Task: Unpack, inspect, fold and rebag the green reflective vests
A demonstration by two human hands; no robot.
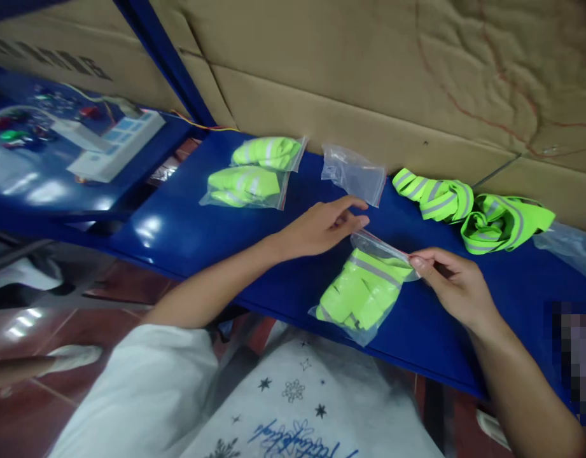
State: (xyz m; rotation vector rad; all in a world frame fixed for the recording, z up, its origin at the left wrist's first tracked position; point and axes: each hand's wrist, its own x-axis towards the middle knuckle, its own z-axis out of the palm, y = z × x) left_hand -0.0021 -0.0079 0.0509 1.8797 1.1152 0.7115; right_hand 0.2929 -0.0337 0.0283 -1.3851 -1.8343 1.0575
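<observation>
A clear zip bag (369, 337) with a folded neon-yellow reflective strap (364, 280) inside lies near the table's front edge. My right hand (452, 283) pinches the right end of its zip edge between thumb and forefinger. Just off the left end of that edge, my left hand (321, 226) has its thumb and forefinger apart, with the other fingers curled; nothing shows in it. Behind the hands lies an unfilled clear zip bag (352, 172). Loose neon-yellow straps with grey stripes (438, 197) are bundled to its right, by another bundle (502, 222).
Two filled bags (245, 184) lie at the back left of the blue table (163, 235). Cardboard (321, 102) stands along the back. A white power strip (118, 149) sits on the neighbouring table. More clear plastic (569, 248) lies at right. Another person's foot (76, 359) shows below left.
</observation>
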